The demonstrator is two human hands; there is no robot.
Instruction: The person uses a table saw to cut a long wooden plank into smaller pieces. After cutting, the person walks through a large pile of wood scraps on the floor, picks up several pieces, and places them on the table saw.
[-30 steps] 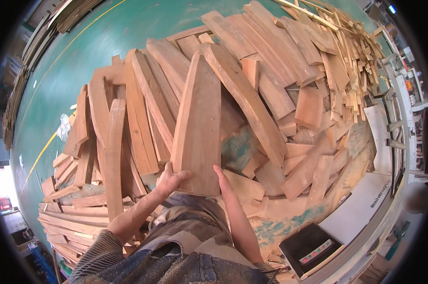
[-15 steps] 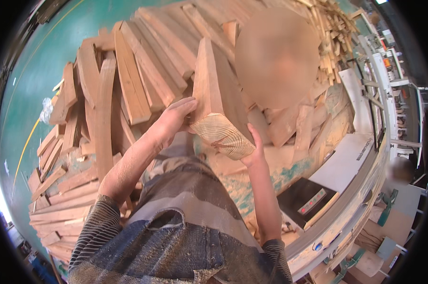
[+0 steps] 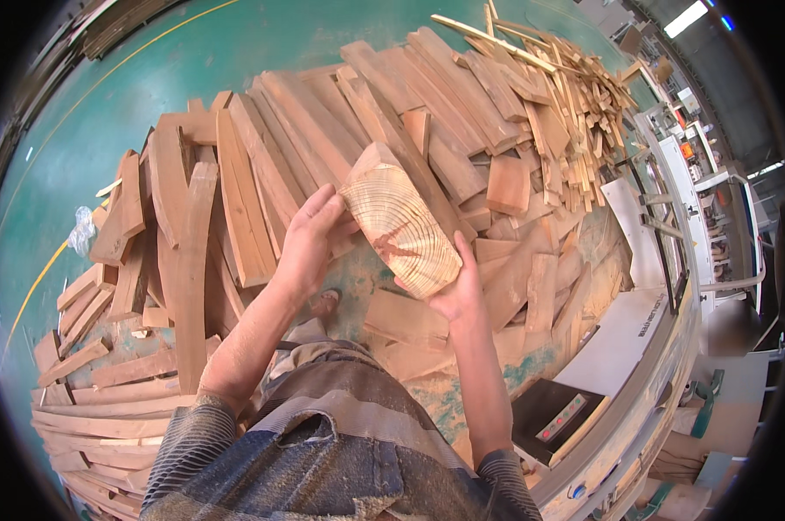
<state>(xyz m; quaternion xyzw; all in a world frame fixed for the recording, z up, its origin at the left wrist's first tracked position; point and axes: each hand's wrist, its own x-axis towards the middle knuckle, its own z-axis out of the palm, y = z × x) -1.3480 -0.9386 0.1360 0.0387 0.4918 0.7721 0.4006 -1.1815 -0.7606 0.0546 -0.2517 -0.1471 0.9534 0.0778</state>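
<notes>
A thick wooden beam [image 3: 401,230] is held up in front of me, its end grain with growth rings and a dark reddish mark turned toward me. The rest of its length is mostly hidden behind that end. My left hand [image 3: 312,239] grips the beam's upper left side, with the fingers bent over its edge. On the lower right, my right hand [image 3: 458,286] supports it, thumb up along the side and palm under the corner. Behind the beam spreads a pile of long boards [image 3: 297,122] on the floor.
Shorter planks [image 3: 114,408] are stacked at the left. Thin offcut strips [image 3: 557,78] lie heaped at the far right. A machine with a dark control panel [image 3: 559,419] stands close on my right. Sawdust and flat boards [image 3: 405,321] cover the green floor ahead.
The beam has tipped so its end faces me more squarely and its long sides are now mostly out of sight. Both hands keep their hold. The view has shifted, showing more of the pile.
</notes>
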